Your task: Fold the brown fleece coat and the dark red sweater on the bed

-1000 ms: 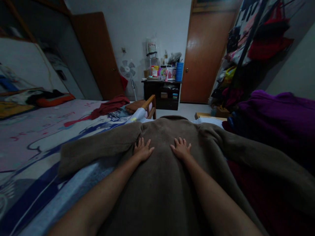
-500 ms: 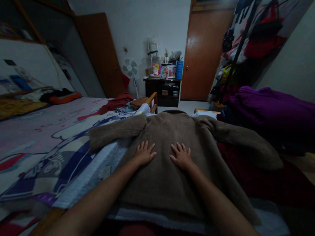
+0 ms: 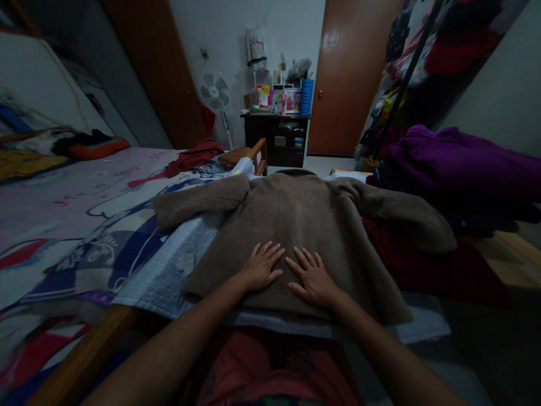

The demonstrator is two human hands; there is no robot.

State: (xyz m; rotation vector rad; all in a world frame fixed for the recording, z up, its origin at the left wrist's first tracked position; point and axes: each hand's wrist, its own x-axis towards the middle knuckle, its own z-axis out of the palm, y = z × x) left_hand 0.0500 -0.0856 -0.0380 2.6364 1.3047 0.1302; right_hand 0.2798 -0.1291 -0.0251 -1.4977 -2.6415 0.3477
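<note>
A brown long-sleeved coat [image 3: 291,220] lies spread out in front of me, its collar at the far end and its sleeves stretched to both sides. My left hand [image 3: 262,267] rests flat on its lower part, fingers spread. Close beside it, my right hand [image 3: 311,277] also lies flat on the fabric with the fingers apart. Under the coat is a light blue cloth [image 3: 169,276], which shows along the left side and the near edge. The right sleeve reaches over a dark red cloth [image 3: 393,259].
A bed with a patterned sheet [image 3: 101,208] is on the left, edged by a wooden frame [image 3: 88,352]. A purple cloth heap [image 3: 460,163] sits at the right. Farther back stand a fan [image 3: 214,93], a dark cabinet [image 3: 274,138] and a wooden door [image 3: 349,84].
Both hands have slid toward me over the coat, down to its lower part, and are closer together. The view has tilted down, and my lap now shows.
</note>
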